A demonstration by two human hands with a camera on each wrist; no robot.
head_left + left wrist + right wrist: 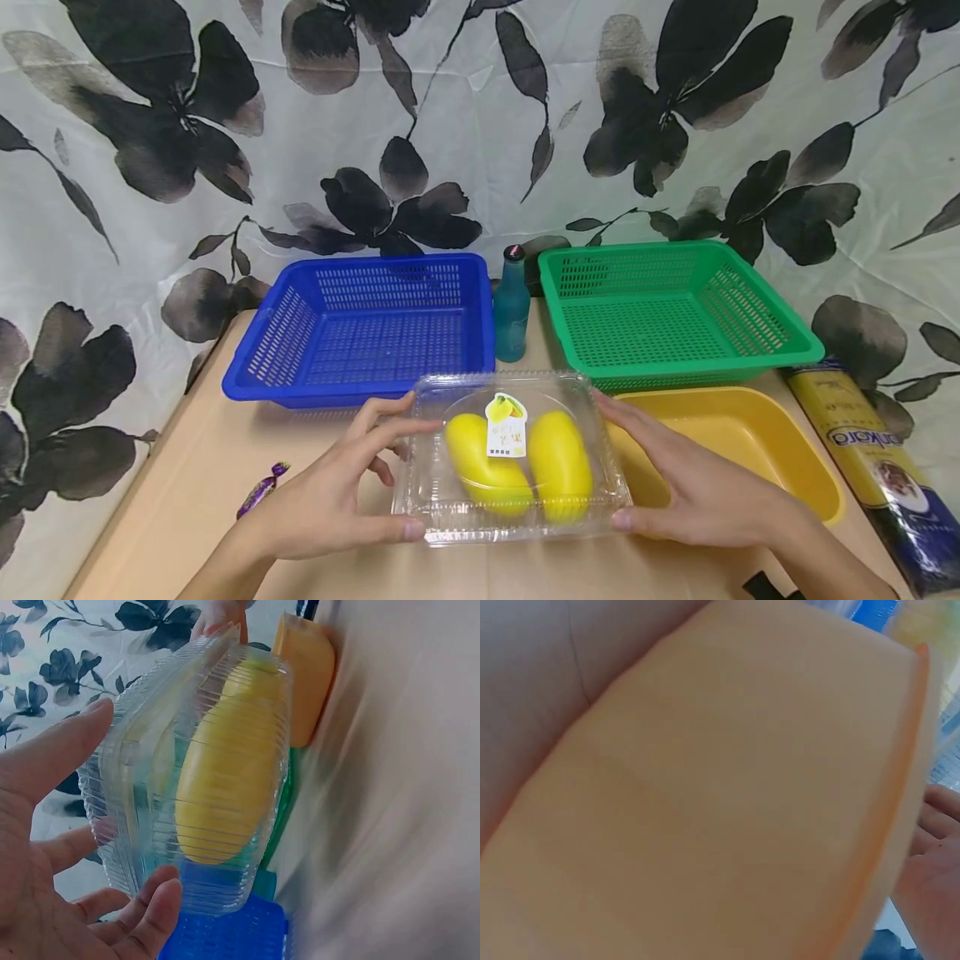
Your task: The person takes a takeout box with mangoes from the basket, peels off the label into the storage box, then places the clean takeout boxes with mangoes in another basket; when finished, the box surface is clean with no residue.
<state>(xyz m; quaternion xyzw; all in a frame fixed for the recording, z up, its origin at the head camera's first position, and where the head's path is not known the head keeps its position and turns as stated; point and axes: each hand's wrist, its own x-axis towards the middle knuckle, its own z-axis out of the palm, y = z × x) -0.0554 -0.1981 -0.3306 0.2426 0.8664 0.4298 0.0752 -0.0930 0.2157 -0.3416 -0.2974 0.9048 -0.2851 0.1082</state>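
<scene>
Over the middle of the surface (187, 467), the fingers of the left hand (330, 492) were spread and partly bent, gripping the left side of a clear plastic box (427, 496), thumb at its near corner. The right hand (693, 492) held the opposite side in the same way, its thumb also low at the near corner. The box, lid down, appeared raised off the surface. Inside lay two yellow mangoes (560, 467) side by side, with a white label (507, 435) on the lid above them.

Just beside the left hand, toward the left edge, lay a purple wrapped candy (258, 496), partly hidden. A yellow tray (727, 454) stood toward the right edge, partly behind the right hand. Along that edge lay a blue-and-yellow pack (877, 467).

Near the far left corner stood a blue basket (397, 337); toward the far right corner, a green basket (652, 329). Between them, a teal bottle (512, 312) stood upright near the far edge. Beyond that edge hung a white cloth (457, 108) printed with dark flowers.
</scene>
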